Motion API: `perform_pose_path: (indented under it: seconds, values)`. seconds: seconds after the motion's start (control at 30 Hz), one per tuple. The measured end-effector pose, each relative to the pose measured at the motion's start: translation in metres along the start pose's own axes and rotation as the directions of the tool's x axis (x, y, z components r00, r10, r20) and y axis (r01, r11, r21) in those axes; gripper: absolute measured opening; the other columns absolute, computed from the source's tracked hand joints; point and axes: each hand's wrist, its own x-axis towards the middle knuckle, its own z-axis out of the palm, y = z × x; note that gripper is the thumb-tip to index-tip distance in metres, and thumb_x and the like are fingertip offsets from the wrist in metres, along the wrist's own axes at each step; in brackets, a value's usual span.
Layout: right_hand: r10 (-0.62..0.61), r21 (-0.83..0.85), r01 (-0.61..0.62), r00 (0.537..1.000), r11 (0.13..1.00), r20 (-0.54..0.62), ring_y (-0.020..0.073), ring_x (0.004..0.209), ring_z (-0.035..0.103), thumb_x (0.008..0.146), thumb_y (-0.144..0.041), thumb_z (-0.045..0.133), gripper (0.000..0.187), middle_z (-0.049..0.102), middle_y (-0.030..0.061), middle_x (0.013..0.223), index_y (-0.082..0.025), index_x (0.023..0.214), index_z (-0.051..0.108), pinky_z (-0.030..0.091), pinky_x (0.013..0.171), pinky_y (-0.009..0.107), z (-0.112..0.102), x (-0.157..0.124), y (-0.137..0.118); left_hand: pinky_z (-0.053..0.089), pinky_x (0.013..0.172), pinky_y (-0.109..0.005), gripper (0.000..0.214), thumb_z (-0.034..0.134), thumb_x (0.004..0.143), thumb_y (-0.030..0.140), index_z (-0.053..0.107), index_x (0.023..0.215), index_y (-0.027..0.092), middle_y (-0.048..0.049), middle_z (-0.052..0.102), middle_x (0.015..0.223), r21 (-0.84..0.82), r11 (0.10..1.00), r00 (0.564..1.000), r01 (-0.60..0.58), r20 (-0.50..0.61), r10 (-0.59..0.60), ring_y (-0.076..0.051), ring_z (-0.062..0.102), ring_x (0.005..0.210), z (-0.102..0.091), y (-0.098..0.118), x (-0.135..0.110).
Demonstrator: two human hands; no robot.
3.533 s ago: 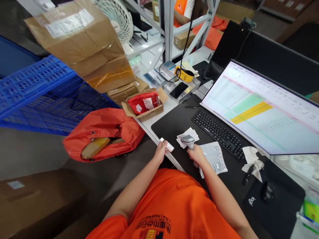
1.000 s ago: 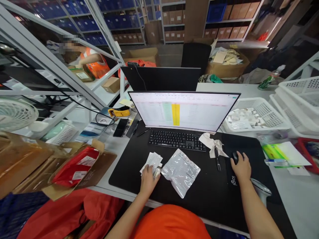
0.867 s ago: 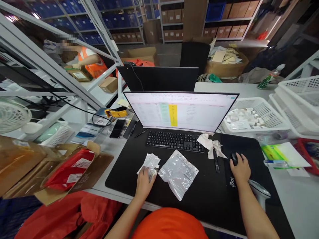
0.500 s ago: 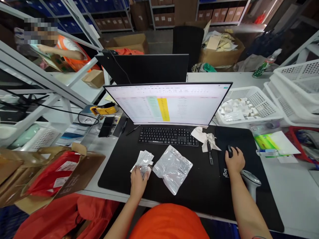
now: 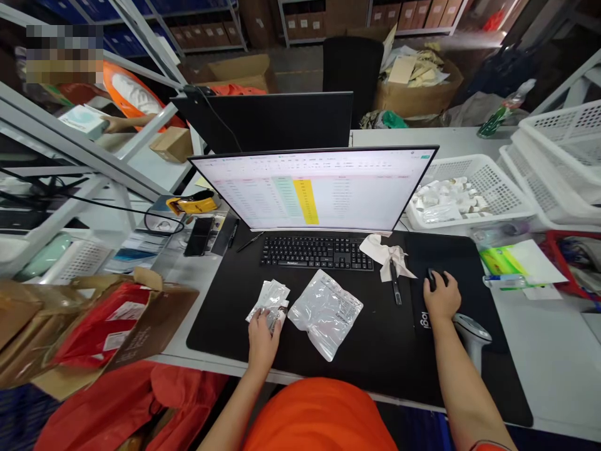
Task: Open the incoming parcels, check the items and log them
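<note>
My left hand (image 5: 263,332) has its fingers curled over a small clear plastic packet (image 5: 271,293) at the left of the black desk mat. A small pale item with a dark mark (image 5: 280,313) shows by the thumb; I cannot make out what it is. To the right of this hand, a silvery clear pouch (image 5: 326,313) lies flat on the mat. On the mouse pad, my right hand (image 5: 442,297) is closed over a black computer mouse (image 5: 431,277). A grey barcode scanner (image 5: 473,332) sits beside the right forearm.
A monitor (image 5: 319,194) with a spreadsheet stands behind the keyboard (image 5: 314,252). Crumpled tissue (image 5: 385,254) and a black cutter (image 5: 395,285) lie right of it. White baskets (image 5: 507,188) are at the right, an open carton (image 5: 154,313) at the left. Another person's arm (image 5: 126,122) is beyond.
The camera view has shifted slightly. My hands stay on the packet and the mouse. The person at the far left has lowered an arm, with a hand now by a pale box.
</note>
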Motion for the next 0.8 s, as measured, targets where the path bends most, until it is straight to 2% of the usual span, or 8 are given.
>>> perform_pose_path:
  seconds: [0.33, 0.47, 0.57, 0.63, 0.7, 0.73, 0.8]
  values:
    - [0.017, 0.012, -0.017, 0.999, 1.0, -0.043, 0.0337, 0.109, 0.056, 0.087, -0.041, 0.06, 0.044, 0.053, 0.0179, 0.133, -0.015, 0.122, 0.065, 0.048, 0.083, 0.044, 0.003, 0.0, 0.003, 0.043, 0.106, -0.059, 0.044, 0.045, 0.094, 0.042, 0.057, 0.121, 0.009, -0.023, 0.049, 0.132, 0.01, 0.998, 0.998, -0.063, 0.01, 0.063, -0.039, 0.048, 0.127, 0.006, 0.002, 0.001]
    - [-0.006, 0.016, 0.008, 0.988, 1.0, -0.153, 0.0398, 0.122, 0.05, 0.084, -0.041, 0.064, 0.056, 0.052, 0.023, 0.134, -0.009, 0.129, 0.057, 0.044, 0.093, 0.053, -0.009, 0.0, -0.012, 0.044, 0.106, -0.059, 0.043, 0.046, 0.094, 0.04, 0.056, 0.121, 0.009, -0.0234, 0.049, 0.132, 0.017, 0.997, 0.998, -0.07, 0.012, 0.07, -0.038, 0.048, 0.127, 0.006, -0.002, 0.001]
    - [-0.062, 0.1, 0.083, 0.978, 0.991, -0.201, 0.0375, 0.127, 0.046, 0.089, -0.033, 0.057, 0.044, 0.055, 0.0229, 0.13, -0.008, 0.126, 0.056, 0.04, 0.1, 0.054, -0.024, -0.004, -0.053, 0.045, 0.105, -0.058, 0.041, 0.046, 0.094, 0.039, 0.056, 0.121, 0.009, -0.0229, 0.05, 0.132, 0.021, 0.997, 0.997, -0.073, 0.015, 0.072, -0.038, 0.05, 0.125, 0.007, -0.005, -0.001]
    - [-0.203, 0.222, 0.223, 0.973, 0.949, -0.109, 0.0319, 0.118, 0.052, 0.092, -0.027, 0.05, 0.034, 0.06, 0.0196, 0.122, -0.01, 0.12, 0.06, 0.041, 0.1, 0.049, -0.031, -0.009, -0.093, 0.045, 0.105, -0.058, 0.04, 0.046, 0.094, 0.037, 0.056, 0.121, 0.009, -0.0228, 0.05, 0.131, 0.016, 0.997, 0.997, -0.074, 0.021, 0.074, -0.037, 0.05, 0.125, 0.008, -0.006, -0.002]
    - [-0.407, 0.35, 0.371, 0.913, 0.86, 0.032, 0.0281, 0.112, 0.055, 0.093, -0.024, 0.047, 0.029, 0.063, 0.0163, 0.117, -0.013, 0.115, 0.063, 0.043, 0.1, 0.045, -0.03, -0.017, -0.135, 0.045, 0.105, -0.058, 0.04, 0.046, 0.094, 0.036, 0.056, 0.121, 0.009, -0.0225, 0.049, 0.131, 0.009, 0.998, 0.997, -0.067, 0.026, 0.067, -0.037, 0.05, 0.125, 0.01, -0.006, -0.003]
    - [-0.469, 0.39, 0.405, 0.879, 0.827, 0.082, 0.0273, 0.112, 0.055, 0.093, -0.023, 0.046, 0.03, 0.063, 0.0154, 0.118, -0.013, 0.115, 0.064, 0.043, 0.101, 0.044, -0.027, -0.021, -0.155, 0.045, 0.105, -0.058, 0.04, 0.046, 0.093, 0.036, 0.056, 0.122, 0.01, -0.0223, 0.049, 0.131, 0.006, 0.998, 0.998, -0.062, 0.027, 0.062, -0.037, 0.05, 0.125, 0.01, -0.005, -0.003]
    - [-0.511, 0.423, 0.42, 0.85, 0.803, 0.126, 0.0273, 0.117, 0.052, 0.093, -0.02, 0.045, 0.032, 0.061, 0.0146, 0.122, -0.013, 0.118, 0.064, 0.042, 0.104, 0.044, -0.019, -0.029, -0.184, 0.045, 0.105, -0.058, 0.04, 0.047, 0.093, 0.036, 0.056, 0.122, 0.01, -0.022, 0.049, 0.132, 0.001, 0.998, 0.998, -0.057, 0.021, 0.057, -0.037, 0.049, 0.126, 0.01, -0.004, -0.002]
